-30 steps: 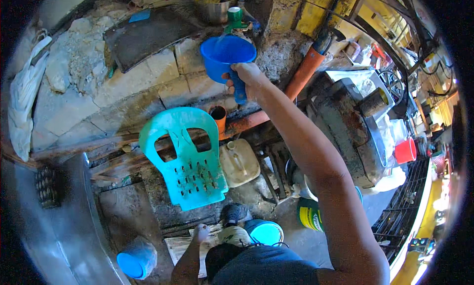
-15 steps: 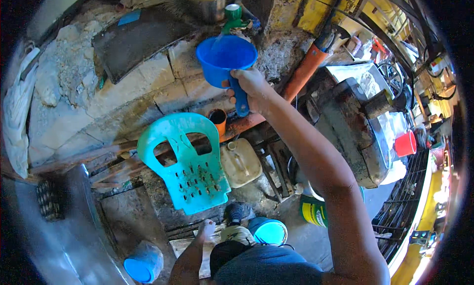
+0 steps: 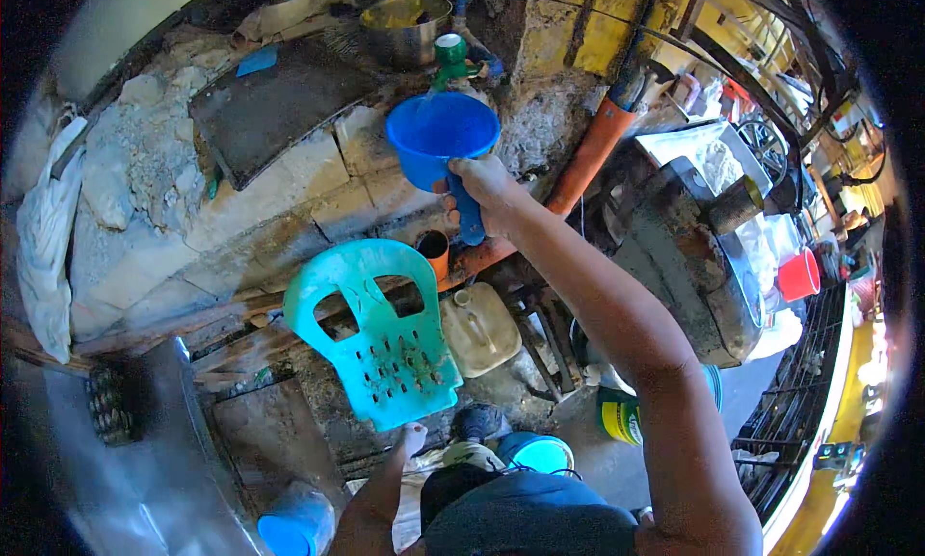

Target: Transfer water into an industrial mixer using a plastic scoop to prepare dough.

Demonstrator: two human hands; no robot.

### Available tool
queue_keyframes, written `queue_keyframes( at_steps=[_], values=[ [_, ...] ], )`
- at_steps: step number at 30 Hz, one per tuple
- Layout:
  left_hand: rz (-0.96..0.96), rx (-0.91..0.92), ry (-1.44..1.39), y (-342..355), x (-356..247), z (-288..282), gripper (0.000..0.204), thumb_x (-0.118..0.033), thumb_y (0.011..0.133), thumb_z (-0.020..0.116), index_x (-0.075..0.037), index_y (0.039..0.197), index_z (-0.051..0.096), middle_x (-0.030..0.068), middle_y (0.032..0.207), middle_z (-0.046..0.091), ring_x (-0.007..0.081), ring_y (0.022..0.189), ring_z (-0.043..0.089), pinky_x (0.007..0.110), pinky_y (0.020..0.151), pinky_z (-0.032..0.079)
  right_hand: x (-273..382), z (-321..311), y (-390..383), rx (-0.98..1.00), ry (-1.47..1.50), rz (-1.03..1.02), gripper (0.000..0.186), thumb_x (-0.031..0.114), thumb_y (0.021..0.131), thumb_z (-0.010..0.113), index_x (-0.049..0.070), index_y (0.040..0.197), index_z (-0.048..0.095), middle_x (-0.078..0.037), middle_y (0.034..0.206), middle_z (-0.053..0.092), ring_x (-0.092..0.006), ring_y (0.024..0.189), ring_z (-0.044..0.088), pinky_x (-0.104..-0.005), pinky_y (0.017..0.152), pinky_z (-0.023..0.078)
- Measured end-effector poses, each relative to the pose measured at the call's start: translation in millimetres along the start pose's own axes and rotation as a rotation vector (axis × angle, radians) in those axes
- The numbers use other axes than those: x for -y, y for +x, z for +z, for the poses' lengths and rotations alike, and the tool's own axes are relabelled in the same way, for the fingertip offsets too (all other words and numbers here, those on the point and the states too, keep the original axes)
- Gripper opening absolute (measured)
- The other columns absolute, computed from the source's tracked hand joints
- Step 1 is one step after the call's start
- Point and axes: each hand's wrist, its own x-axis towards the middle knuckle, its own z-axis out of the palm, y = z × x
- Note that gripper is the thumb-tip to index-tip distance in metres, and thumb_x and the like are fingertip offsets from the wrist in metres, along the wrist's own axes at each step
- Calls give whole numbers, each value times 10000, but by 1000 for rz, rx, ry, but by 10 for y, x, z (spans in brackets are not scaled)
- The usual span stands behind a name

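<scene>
The right hand (image 3: 482, 185) was wrapped tight around the handle of a blue plastic dipper with a round bowl (image 3: 443, 137), held up in the upper middle of the frame right under a green-capped tap (image 3: 450, 55) sticking out of the rough wall; the left hand (image 3: 412, 438) was down at the bottom centre, resting against the lower edge of a turquoise plastic chair back with holes in it (image 3: 381, 339); honestly couldn't tell if its fingers were curled on anything or just loose.

What looked risky to me: the grip sat at the top of the handle near the bowl, with the arm stretched way out; once that bowl got heavy it could tip and slosh down onto the cream plastic jerry can (image 3: 479, 327) and the chair back below; the bowl also seemed slightly off to one side of the spout, so a stream could easily miss the rim; and with the person leaning that far on an outstretched arm, a slip on that wet-looking ground seemed possible too.

Orientation: the dipper's mouth faced up and a bit toward the camera; its long axis ran along the handle, from the bowl at upper left down to the handle end at lower right, nearly vertical in the frame.
</scene>
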Motion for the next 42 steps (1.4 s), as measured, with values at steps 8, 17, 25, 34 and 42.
queue_keyframes(
  at_steps=[8,17,25,34,42],
  values=[
    [302,-212,297,-213,-381,-313,166,-195,885,620,-40,838,656,68,719,615,234,574,534,339,547,423,13,20,-27,29,-13,-38,208,157,961,432,-15,1028,525,-138,820,605,-202,532,536,-344,415,431],
    [823,-783,-115,-750,-3019,-1500,131,-147,943,588,-43,971,662,90,818,688,243,645,607,375,589,476,83,68,-111,33,10,-19,181,145,950,428,-2,981,530,-120,774,595,-188,511,525,-335,400,414],
    [1315,-796,-73,-518,-5435,-2894,238,-188,944,581,-23,1106,634,107,995,681,211,806,624,316,715,497,149,-2,-46,108,168,240,218,151,973,460,56,1169,466,-107,822,611,-148,507,504,-296,388,425],
    [1124,-593,626,191,-6830,-3361,363,-242,943,516,1,1191,622,176,1163,659,372,964,638,455,854,501,82,27,-76,48,18,33,215,137,965,456,64,1166,474,-116,819,611,-156,505,506,-299,390,425],
    [1101,-574,935,602,-7003,-3485,353,-281,953,489,-14,1145,618,163,1117,672,390,957,625,454,844,491,50,-39,-4,81,10,29,223,154,964,459,90,1177,478,-118,810,603,-163,522,515,-304,407,431]
  ],
)
